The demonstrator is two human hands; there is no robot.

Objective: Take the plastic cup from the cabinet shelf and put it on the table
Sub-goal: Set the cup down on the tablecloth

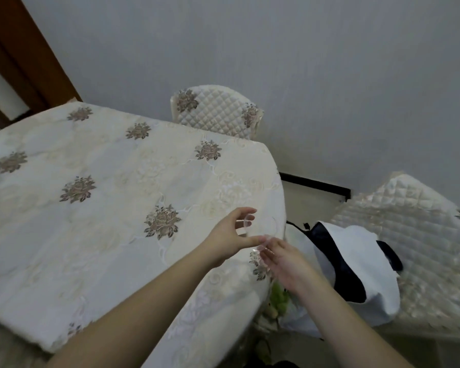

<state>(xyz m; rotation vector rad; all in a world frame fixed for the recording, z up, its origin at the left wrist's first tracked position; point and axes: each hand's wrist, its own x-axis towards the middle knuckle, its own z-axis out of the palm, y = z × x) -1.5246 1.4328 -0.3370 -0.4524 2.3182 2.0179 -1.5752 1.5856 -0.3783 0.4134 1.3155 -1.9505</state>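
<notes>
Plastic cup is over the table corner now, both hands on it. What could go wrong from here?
1. The plastic cup is clear and hard to see against the pale tablecloth; its base is easy to misjudge.
2. The left hand and right hand hold it close to the table's right edge, so it might tip off toward the chair with the black and white cloth.

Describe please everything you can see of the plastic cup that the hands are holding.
The plastic cup is clear and thin, so the flowered tablecloth shows through it and only its rims and faint wall lines are visible. It looks empty. It lies tilted, almost on its side, above the table's right edge, not yet set down. The left hand pinches one end with thumb and fingers; the fingertips of the right hand touch the other end. Which end is the mouth is hard to tell.
</notes>
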